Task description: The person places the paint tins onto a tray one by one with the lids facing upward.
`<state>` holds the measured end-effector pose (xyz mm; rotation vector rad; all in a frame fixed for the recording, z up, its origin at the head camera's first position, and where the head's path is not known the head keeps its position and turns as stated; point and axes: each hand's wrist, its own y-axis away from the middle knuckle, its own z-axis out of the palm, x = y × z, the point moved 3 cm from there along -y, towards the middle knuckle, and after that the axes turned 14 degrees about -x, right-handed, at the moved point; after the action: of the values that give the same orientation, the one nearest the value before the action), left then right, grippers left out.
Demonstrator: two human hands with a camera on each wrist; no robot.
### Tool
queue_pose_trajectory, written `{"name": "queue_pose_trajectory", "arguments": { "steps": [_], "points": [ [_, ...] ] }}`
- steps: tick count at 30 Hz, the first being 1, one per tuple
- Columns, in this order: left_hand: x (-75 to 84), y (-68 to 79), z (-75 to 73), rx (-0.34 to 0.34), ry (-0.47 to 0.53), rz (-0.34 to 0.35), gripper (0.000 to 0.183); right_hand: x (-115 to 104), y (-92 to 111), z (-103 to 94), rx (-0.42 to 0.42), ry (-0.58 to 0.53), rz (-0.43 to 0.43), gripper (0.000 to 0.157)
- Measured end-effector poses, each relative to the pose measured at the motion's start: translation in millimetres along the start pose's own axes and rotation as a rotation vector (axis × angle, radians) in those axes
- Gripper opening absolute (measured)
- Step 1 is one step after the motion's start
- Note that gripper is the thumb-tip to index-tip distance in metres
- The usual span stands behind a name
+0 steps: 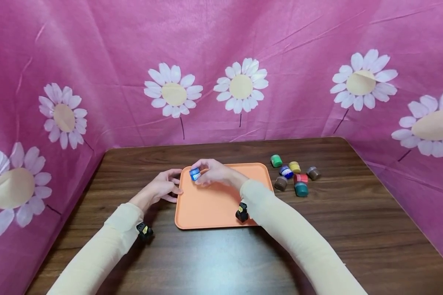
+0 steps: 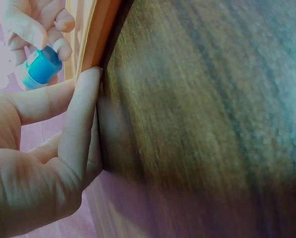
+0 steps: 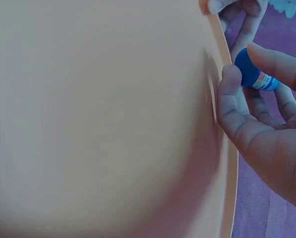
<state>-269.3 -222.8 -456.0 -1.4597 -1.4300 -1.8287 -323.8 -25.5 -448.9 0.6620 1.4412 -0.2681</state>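
Note:
In the head view, my right hand point(image 1: 215, 172) holds a small blue paint jar point(image 1: 195, 174) over the far left corner of an orange tray point(image 1: 221, 209). The right wrist view shows the jar point(image 3: 257, 74) tilted between thumb and fingers, its label partly visible. Against the tray's left rim rests my left hand point(image 1: 163, 186), fingers spread and fairly straight. Seen from the left wrist, a fingertip point(image 2: 90, 77) touches the tray's rim point(image 2: 94, 39), with the blue jar point(image 2: 42, 67) in the other hand beyond.
Several small paint jars stand grouped right of the tray: green point(image 1: 276, 160), yellow point(image 1: 294, 166), dark blue point(image 1: 286, 172), red point(image 1: 300, 178), teal point(image 1: 301, 189) and brownish ones point(image 1: 281, 183). The wooden table point(image 1: 214, 262) meets a pink flowered cloth point(image 1: 206, 41) behind and at both sides.

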Motion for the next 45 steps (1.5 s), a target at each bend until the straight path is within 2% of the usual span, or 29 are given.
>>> {"name": "queue_pose_trajectory", "arguments": {
  "steps": [4, 9, 14, 18, 27, 45],
  "points": [
    [-0.6, 0.2, -0.3, -0.003, 0.0, 0.001, 0.085, 2.2, -3.7, 2.6, 0.018, -0.044, 0.018, 0.045],
    [-0.8, -0.4, -2.1, -0.033, 0.018, 0.01, 0.088, 2.4, -7.5, 2.6, 0.072, -0.081, 0.041, 0.054],
    [-1.6, 1.9, -4.5, -0.114, 0.043, 0.021, 0.095, 2.1, -10.6, 3.9, 0.082, -0.017, 0.07, 0.055],
    [-1.7, 4.2, -4.9, -0.135, 0.056, 0.017, 0.096, 1.2, -11.4, 6.2, 0.085, 0.047, 0.064, 0.048],
    [-1.6, 3.7, -4.3, -0.094, 0.039, 0.018, 0.097, -2.7, -13.4, 11.8, 0.066, 0.107, -0.037, 0.048],
    [-0.5, 4.6, -1.8, -0.094, 0.028, 0.005, 0.097, 1.9, -17.9, 12.4, 0.049, 0.014, -0.026, 0.049]
  ]
}}
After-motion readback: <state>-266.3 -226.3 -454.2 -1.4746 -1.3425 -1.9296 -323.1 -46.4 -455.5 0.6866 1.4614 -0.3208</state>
